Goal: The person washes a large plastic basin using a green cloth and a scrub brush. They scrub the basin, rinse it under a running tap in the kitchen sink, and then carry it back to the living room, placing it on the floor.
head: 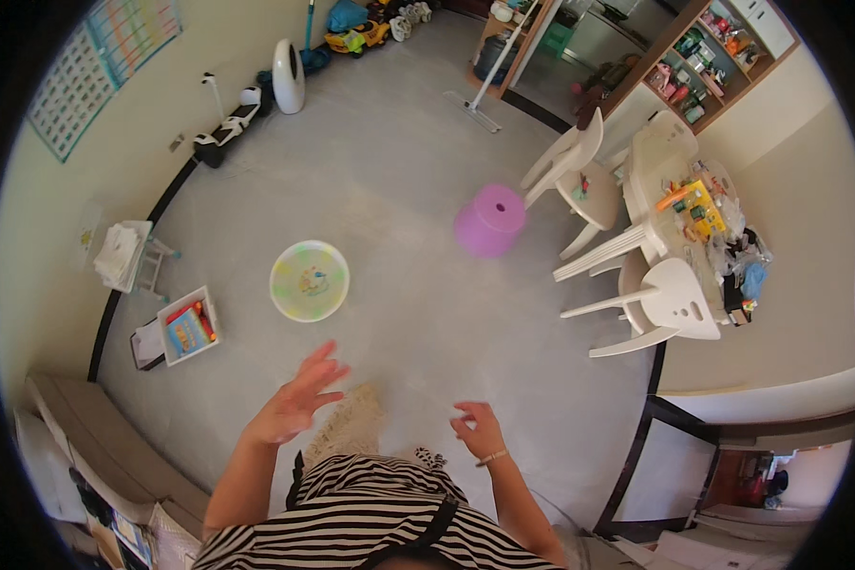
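Note:
My left hand (301, 399) is raised over the floor with its fingers spread and nothing in it. It is nearest to a round, pale green and white plastic basin (296, 271) with a printed picture on its bottom. The basin rests on the floor ahead of that hand, apart from it. To the right, my right hand (479, 429) hangs in the air with loosely curled fingers and a gap by the thumb; I see nothing held there. A bracelet is on that wrist. Farther ahead stands a purple plastic stool (490, 224), touched by neither hand.
White plastic chairs (677, 303) surround a cluttered table (641, 182) on the right. A white bin of books (214, 324) and a small paper-laden stool (153, 267) line the left. Beyond are a hoverboard (231, 128) and a floor squeegee (477, 107). A sofa (107, 434) sits lower left.

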Demonstrator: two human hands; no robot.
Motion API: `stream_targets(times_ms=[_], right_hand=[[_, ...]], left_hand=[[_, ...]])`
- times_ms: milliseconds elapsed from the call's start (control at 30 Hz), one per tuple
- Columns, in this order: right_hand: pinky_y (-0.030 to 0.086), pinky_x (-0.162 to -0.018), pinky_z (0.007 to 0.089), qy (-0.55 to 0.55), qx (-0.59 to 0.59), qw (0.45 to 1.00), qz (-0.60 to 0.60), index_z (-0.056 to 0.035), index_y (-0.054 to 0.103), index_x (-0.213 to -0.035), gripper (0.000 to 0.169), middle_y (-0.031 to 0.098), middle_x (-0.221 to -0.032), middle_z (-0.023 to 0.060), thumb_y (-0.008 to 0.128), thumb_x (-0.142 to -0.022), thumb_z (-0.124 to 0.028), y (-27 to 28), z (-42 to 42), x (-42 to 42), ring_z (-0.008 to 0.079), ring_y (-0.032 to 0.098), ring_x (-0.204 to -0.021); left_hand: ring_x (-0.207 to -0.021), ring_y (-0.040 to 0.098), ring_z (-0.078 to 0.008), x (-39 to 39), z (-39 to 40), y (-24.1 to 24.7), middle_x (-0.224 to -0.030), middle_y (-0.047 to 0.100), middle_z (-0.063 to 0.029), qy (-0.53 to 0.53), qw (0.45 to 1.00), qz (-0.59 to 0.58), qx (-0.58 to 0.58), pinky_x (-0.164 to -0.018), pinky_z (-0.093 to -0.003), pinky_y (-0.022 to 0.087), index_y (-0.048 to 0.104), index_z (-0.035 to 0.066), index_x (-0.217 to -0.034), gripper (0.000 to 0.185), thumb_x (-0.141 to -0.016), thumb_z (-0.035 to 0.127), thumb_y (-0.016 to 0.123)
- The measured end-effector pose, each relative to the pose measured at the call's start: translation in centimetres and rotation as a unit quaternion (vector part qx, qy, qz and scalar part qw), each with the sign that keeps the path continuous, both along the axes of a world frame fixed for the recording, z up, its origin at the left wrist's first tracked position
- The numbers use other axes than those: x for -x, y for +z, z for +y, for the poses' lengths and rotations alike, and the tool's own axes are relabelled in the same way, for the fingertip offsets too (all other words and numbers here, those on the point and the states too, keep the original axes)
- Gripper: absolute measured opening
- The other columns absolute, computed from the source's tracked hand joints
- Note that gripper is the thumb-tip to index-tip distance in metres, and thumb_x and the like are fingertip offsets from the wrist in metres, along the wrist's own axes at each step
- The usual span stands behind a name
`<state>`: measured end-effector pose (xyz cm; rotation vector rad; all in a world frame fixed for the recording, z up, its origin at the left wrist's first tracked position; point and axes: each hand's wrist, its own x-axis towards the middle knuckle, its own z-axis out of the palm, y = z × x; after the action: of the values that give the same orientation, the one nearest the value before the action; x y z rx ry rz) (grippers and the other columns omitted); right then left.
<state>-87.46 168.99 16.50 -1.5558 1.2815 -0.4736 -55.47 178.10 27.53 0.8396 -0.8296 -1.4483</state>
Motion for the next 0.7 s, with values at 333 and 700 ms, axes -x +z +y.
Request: stream_targets(times_ms=[333,700], right_hand=[[0.042,-0.054,0.0282,-0.242,-0.122,0.962,0.028,-0.0079,0.063,-0.094,0.019,0.056,-0.061,0.0021,0.058,-0.081,-0.021,-1.9,-13.7,0.0,0.0123,0.050,-0.054],[0.046,-0.076,0.0274,0.100,-0.044,0.984,-0.143,-0.0066,0.056,-0.110,0.033,0.056,-0.097,0.0072,0.061,-0.082,-0.023,1.5,-53.4,-19.0,0.0154,0.055,-0.087]], left_hand=[[-0.111,0.045,-0.0187,-4.1,-26.2,0.1,-0.126,0.044,-0.0074,-0.055,0.992,-0.092,-0.065,-0.082,-0.0332,0.044,0.020,0.008,-0.138,0.072,-0.079,0.016,0.060],[-0.093,0.057,-0.0159,-12.2,-42.5,-1.9,-0.102,0.058,-0.0076,0.012,0.954,-0.203,-0.220,-0.081,-0.0276,0.045,0.049,0.000,-0.118,0.036,-0.085,0.010,0.057]])
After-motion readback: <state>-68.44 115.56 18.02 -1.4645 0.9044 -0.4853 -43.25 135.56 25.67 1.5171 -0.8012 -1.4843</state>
